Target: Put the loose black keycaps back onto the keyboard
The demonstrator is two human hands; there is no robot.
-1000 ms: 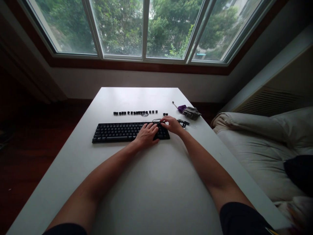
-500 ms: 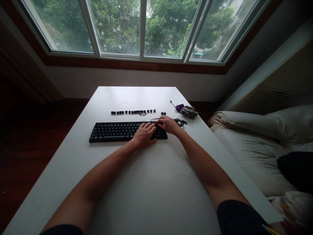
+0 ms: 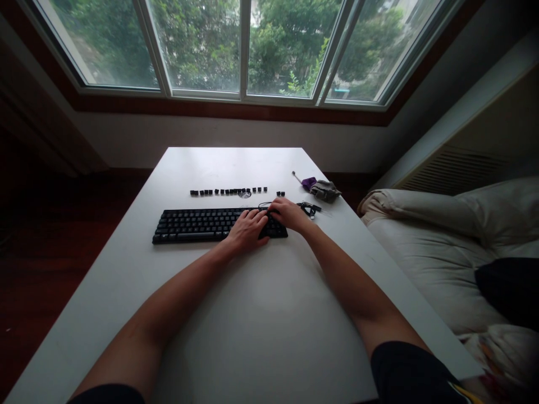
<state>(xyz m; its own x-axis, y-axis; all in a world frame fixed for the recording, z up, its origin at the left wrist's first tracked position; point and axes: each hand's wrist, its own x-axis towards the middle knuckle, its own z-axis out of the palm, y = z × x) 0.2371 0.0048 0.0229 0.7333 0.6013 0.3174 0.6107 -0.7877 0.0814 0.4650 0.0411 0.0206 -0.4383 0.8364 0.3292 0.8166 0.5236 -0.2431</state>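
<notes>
A black keyboard lies across the white table. My left hand rests on its right part with the fingers laid flat over the keys. My right hand is at the keyboard's far right end, fingers pinched downward on a thin wire loop tool that pokes out to the left of the fingertips. Behind the keyboard, a row of several loose black keycaps is lined up, with two more keycaps apart at the right.
A purple-handled tool, a crumpled grey cloth and a small black cable piece lie near the table's right edge. Pale bedding is on the right, a window wall beyond the table, dark floor on the left.
My right hand has shifted slightly left along the keyboard's right end, closer to my left hand. The left hand stays on the keys. The view has shifted a little.
</notes>
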